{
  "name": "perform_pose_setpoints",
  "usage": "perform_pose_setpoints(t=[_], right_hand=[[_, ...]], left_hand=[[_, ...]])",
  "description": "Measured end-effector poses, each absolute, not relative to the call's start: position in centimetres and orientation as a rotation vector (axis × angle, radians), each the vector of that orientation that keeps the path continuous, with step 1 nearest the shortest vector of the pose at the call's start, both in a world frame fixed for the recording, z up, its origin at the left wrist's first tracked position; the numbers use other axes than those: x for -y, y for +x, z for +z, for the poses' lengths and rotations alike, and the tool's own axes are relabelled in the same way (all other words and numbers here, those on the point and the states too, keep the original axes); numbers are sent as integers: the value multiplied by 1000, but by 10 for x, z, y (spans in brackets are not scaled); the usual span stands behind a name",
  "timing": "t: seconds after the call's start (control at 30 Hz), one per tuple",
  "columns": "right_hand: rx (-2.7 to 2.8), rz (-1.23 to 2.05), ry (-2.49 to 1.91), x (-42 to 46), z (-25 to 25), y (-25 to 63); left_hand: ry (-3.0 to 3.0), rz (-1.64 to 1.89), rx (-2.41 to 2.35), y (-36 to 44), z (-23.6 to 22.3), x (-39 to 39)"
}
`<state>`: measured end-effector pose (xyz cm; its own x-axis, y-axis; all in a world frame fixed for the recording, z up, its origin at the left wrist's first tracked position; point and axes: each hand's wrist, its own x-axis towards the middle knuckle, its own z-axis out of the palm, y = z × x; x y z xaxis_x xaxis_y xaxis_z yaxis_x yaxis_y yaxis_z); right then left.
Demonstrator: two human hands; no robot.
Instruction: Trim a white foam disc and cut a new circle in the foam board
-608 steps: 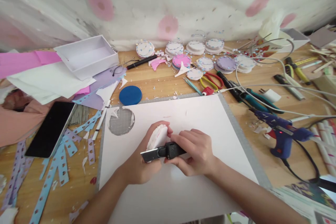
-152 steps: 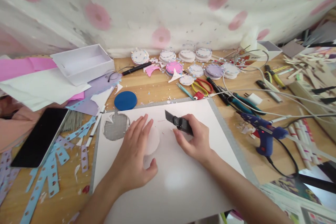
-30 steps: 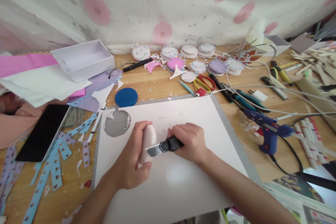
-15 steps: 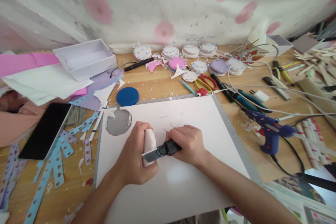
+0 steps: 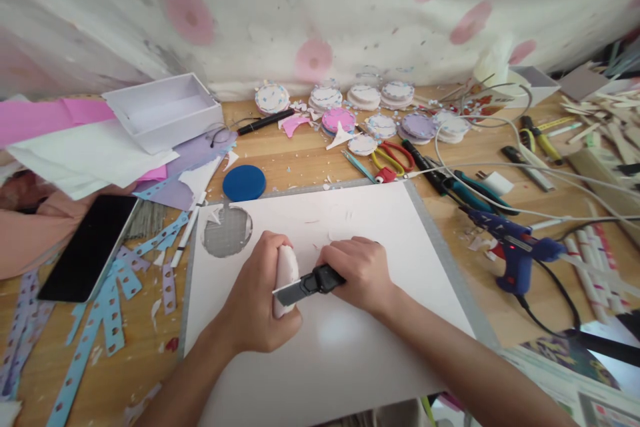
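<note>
My left hand (image 5: pixel 260 300) is closed around a thick white disc (image 5: pixel 287 267), held on edge above a white board (image 5: pixel 380 360). In my right hand (image 5: pixel 357 273) is a utility knife (image 5: pixel 327 278) with a black body. Its broad blade points left and lies across the face or edge of the disc. A round opening (image 5: pixel 227 233) is cut in the board's upper left corner, and the grey mat (image 5: pixel 425 213) shows through it. Small shavings lie on the board beyond my hands.
A blue disc (image 5: pixel 244 182) sits behind the board. Decorated round pieces (image 5: pixel 420 125) line the back, near scissors (image 5: pixel 395 157) and pliers (image 5: pixel 480 193). A blue glue gun (image 5: pixel 517 247) with cables stands right. A phone (image 5: pixel 89 247), paper strips (image 5: pixel 113 320) and a white box (image 5: pixel 163 113) lie left.
Both hands keep nearly the same pose, with the knife blade still across the white disc. The whole view has shifted very slightly.
</note>
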<state>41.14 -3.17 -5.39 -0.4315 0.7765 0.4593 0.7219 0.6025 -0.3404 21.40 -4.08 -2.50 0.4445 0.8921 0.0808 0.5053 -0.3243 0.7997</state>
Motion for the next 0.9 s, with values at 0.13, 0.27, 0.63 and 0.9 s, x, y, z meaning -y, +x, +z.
perform_pose_setpoints(t=[0.13, 0.27, 0.63, 0.9], right_hand=[[2246, 130, -1180, 32, -53, 410], [2248, 107, -1190, 32, -52, 411], [2252, 120, -1218, 31, -52, 414], [2255, 116, -1254, 30, -54, 413]], left_hand=[[1970, 660, -1175, 215, -25, 42], [1991, 663, -1217, 214, -23, 43], [1997, 631, -1244, 215, -21, 42], [1966, 626, -1232, 215, -20, 43]])
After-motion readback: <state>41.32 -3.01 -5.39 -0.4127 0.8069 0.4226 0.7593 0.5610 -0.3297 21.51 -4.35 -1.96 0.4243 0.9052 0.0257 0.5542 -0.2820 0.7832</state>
